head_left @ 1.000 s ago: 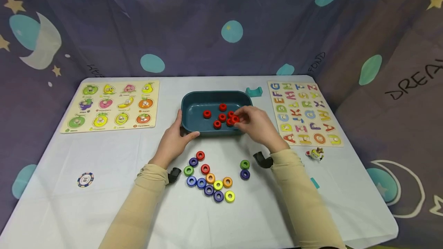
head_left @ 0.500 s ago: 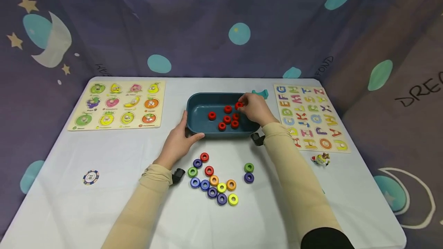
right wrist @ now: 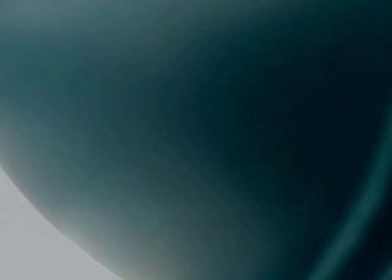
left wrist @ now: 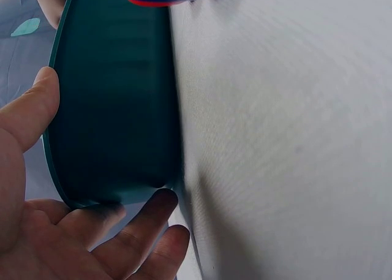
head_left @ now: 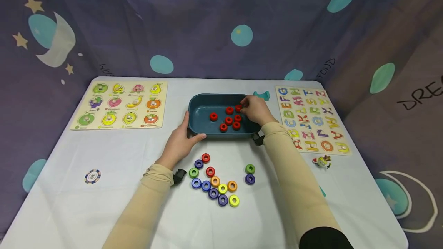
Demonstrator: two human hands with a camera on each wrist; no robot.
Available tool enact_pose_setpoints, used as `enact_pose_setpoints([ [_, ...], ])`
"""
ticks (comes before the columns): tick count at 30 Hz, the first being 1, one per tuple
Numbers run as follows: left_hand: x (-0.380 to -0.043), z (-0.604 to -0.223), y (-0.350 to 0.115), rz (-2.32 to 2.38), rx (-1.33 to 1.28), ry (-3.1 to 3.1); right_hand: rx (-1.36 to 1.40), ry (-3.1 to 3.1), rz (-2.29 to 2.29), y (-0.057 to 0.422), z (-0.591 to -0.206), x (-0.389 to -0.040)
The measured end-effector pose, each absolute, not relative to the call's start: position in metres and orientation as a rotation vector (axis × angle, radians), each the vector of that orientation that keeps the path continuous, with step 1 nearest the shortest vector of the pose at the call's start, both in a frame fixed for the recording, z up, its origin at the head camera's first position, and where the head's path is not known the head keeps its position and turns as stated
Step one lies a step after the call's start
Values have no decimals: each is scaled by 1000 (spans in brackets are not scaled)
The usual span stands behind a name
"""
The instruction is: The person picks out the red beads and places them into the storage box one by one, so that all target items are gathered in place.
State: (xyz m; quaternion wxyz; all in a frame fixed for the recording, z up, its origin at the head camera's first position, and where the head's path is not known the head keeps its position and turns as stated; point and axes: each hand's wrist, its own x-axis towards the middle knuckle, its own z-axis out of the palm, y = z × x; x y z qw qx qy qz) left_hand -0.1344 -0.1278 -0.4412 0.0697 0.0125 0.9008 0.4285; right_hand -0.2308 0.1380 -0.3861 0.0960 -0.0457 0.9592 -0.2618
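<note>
A dark teal plastic box (head_left: 202,105) stands on the table with several red rings (head_left: 213,117) lying inside. My left hand (head_left: 177,145) holds its near left corner. In the left wrist view the thumb (left wrist: 44,102) is at the rim and the fingers curve against the end wall. Over the box's right end, my right hand (head_left: 256,110) pinches a red ring (head_left: 238,108) close above the floor. The right wrist view shows only the box wall (right wrist: 184,139), blurred and near; hand and ring are out of it.
Several coloured rings (head_left: 215,181) lie in front of the box, with a green ring (head_left: 250,168) and a purple ring (head_left: 250,179) apart. Around are a fruit puzzle board (head_left: 119,105), a letter board (head_left: 313,120), a poker chip (head_left: 92,176), a small figurine (head_left: 322,161) and a teal piece (head_left: 262,95).
My right hand has carried the red ring from the near group of red rings to the back right inside the box. My left hand stays at the corner; the head view has shifted slightly.
</note>
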Motion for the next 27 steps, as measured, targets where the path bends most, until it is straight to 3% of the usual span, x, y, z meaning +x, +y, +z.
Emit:
enact_pose_setpoints([
  [12, -133, -438, -128, 1284, 32, 2702, -227, 2861, -838, 134, -377, -209],
  [27, -134, -439, -128, 1262, 51, 2717, -601, 2783, -833, 87, -382, -107],
])
